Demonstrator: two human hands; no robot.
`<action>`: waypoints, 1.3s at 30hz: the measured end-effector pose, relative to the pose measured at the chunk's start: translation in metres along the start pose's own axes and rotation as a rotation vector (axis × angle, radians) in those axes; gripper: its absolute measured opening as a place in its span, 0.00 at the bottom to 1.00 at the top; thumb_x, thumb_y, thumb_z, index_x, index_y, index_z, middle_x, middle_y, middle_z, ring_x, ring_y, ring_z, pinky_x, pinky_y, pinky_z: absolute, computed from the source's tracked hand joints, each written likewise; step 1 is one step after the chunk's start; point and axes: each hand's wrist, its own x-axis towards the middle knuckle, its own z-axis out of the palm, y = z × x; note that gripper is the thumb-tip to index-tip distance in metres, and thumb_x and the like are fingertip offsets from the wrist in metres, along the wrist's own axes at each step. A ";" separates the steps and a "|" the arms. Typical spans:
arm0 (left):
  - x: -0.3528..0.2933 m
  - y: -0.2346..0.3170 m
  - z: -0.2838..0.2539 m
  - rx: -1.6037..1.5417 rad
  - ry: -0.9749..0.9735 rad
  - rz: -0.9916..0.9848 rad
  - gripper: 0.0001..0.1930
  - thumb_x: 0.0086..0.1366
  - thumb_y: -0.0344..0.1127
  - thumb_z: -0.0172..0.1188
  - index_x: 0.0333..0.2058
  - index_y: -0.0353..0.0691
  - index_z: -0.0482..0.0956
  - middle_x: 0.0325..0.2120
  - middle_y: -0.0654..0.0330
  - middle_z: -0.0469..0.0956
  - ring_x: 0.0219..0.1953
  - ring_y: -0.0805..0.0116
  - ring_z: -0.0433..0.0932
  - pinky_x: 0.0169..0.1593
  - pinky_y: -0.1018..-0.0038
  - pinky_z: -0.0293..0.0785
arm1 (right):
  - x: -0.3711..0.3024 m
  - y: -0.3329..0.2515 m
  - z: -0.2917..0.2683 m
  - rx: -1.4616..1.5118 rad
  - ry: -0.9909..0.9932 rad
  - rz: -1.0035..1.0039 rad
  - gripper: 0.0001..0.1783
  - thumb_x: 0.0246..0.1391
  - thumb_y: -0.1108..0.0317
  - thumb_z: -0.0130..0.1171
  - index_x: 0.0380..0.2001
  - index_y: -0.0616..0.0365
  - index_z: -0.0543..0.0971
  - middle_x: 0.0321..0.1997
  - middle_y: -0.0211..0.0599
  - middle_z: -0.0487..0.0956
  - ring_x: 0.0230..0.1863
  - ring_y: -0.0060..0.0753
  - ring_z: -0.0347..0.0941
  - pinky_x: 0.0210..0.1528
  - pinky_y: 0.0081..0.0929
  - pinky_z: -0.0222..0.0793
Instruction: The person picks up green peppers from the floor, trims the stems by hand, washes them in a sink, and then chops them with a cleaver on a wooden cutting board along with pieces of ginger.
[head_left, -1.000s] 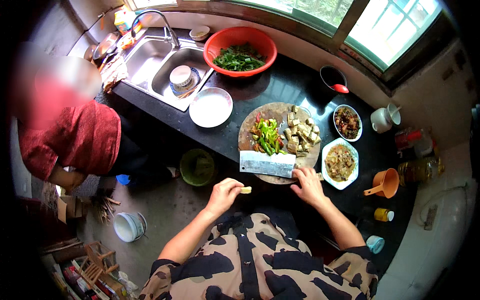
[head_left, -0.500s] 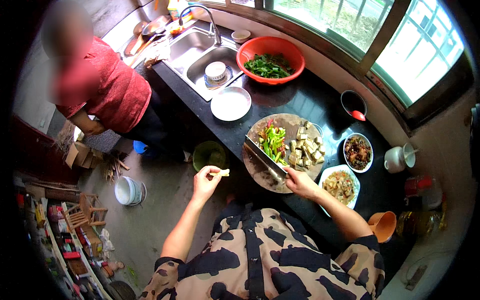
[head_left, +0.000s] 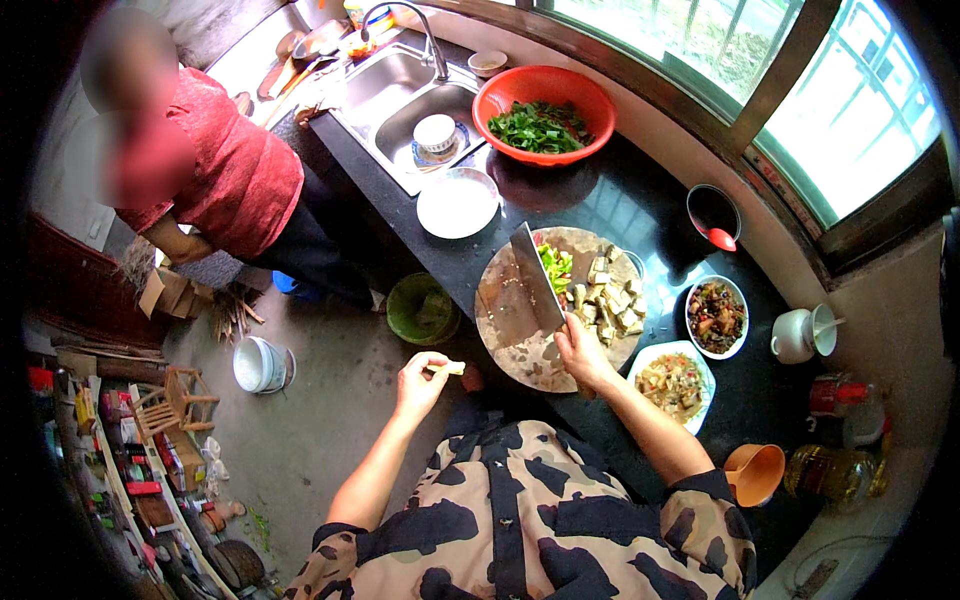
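My right hand [head_left: 583, 352] grips a wide cleaver [head_left: 522, 300] by its handle. Its blade lies tilted over the left part of the round wooden chopping board [head_left: 520, 362], with small bits stuck to it. Behind the blade, partly covered, is a pile of sliced green and red peppers [head_left: 557, 264]. Greyish cut chunks [head_left: 612, 300] of some food are heaped on the board's right side. Off the counter's near edge, my left hand [head_left: 418, 388] pinches a small pale yellow piece of food [head_left: 450, 368], whose kind I cannot make out.
A white plate [head_left: 457, 203], a double sink [head_left: 392, 130] and a red basin of leafy greens [head_left: 597, 110] stand beyond the board. To the right are two filled dishes [head_left: 704, 392], a dark pot [head_left: 690, 212] and an orange scoop [head_left: 768, 478]. A person in red [head_left: 235, 165] stands at left.
The cleaver has turned more upright and flatter, now covering part of the peppers. My right hand has shifted slightly toward me; the left, slightly lower, still pinches the pale piece.
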 end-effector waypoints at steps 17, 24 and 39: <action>0.046 0.044 0.067 0.013 -0.147 0.337 0.06 0.48 0.21 0.56 0.28 0.36 0.75 0.30 0.58 0.75 0.35 0.60 0.76 0.39 0.72 0.72 | -0.127 -0.006 -0.041 0.354 0.097 0.366 0.19 0.58 0.70 0.43 0.54 0.57 0.63 0.19 0.27 0.66 0.16 0.18 0.64 0.18 0.19 0.63; 0.058 0.072 0.108 0.213 -0.301 0.660 0.08 0.48 0.25 0.58 0.29 0.40 0.75 0.30 0.60 0.75 0.37 0.58 0.73 0.42 0.68 0.71 | -0.116 -0.005 -0.042 0.299 0.061 0.422 0.19 0.58 0.70 0.44 0.53 0.59 0.62 0.18 0.28 0.66 0.16 0.21 0.65 0.18 0.23 0.65; 0.114 0.071 0.147 0.491 -0.140 0.838 0.05 0.49 0.29 0.57 0.28 0.42 0.75 0.29 0.62 0.72 0.36 0.62 0.72 0.39 0.69 0.71 | -0.119 0.004 -0.044 0.027 0.065 0.294 0.21 0.54 0.72 0.47 0.52 0.62 0.63 0.34 0.53 0.74 0.39 0.55 0.72 0.43 0.38 0.66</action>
